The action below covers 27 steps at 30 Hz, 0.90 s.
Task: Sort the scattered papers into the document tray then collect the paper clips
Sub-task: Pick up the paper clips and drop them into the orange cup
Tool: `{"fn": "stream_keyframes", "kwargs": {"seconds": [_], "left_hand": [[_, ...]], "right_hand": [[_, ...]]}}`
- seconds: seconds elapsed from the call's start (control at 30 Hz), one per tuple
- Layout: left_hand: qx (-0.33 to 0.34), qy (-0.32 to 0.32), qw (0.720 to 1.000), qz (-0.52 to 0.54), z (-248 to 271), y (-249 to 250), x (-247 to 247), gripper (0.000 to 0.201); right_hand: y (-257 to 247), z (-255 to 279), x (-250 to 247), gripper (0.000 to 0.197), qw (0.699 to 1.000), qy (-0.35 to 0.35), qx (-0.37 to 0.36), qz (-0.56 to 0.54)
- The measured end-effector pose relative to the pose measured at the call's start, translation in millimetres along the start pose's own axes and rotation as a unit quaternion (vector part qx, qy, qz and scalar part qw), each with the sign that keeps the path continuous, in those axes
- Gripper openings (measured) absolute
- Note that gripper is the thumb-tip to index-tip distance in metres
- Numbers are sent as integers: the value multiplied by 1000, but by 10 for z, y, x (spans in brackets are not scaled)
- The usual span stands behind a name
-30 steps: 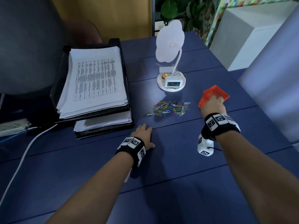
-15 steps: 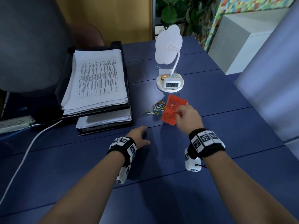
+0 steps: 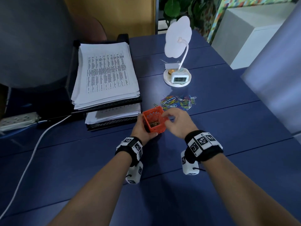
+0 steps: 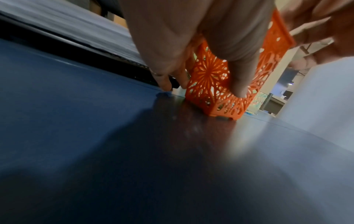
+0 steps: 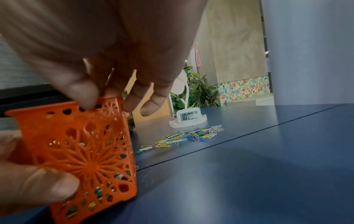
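The small orange perforated plastic basket stands on the dark blue table, tilted slightly, just in front of the black two-tier mesh document tray. A few clips lie at its bottom.

The left hand grips the basket from the near-left side: the thumb presses the near wall low down and the fingers curl round the far-left side, their tips at table level. The right hand pinches the basket's upper rim on the right side between thumb and fingertips; the remaining fingers hang loosely curved beyond the rim.

The pile of multicoloured paper clips lies on the table just beyond the basket, to its far right, between the basket and the white desk lamp with a digital clock in its round base.

The stack of white printed papers fills the upper tier of the tray; more sheets lie in the lower tier. A white power strip and a white cable lie at the left.
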<state>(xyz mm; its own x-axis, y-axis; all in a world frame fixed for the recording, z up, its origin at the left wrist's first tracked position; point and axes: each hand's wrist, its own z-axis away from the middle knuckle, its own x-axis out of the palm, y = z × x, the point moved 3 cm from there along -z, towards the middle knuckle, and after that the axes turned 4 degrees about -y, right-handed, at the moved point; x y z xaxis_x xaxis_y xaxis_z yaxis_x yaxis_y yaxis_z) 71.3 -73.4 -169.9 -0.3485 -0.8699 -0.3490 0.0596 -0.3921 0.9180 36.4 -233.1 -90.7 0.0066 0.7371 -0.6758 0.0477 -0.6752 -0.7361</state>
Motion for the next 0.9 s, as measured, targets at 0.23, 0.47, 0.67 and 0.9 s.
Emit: {"fn": "stream_keyframes", "kwargs": {"seconds": [0.23,0.47,0.67,0.9], "left_hand": [[-16,10,1000,7,-139,-30,104,77],[-27,13,999,22,-255,50,262,81],[-24,3,999,35,-448,108,325,82],[-36,-16,999,31,-535,187,323,85]], "right_hand": [[424,-268,-291,35,975,46,211,56],[883,-672,-428,42,941,-47,285,176],[1272,-1072,-377,82,922,-134,276,238],[1322,-1245,-354,46,917,-160,200,306]]}}
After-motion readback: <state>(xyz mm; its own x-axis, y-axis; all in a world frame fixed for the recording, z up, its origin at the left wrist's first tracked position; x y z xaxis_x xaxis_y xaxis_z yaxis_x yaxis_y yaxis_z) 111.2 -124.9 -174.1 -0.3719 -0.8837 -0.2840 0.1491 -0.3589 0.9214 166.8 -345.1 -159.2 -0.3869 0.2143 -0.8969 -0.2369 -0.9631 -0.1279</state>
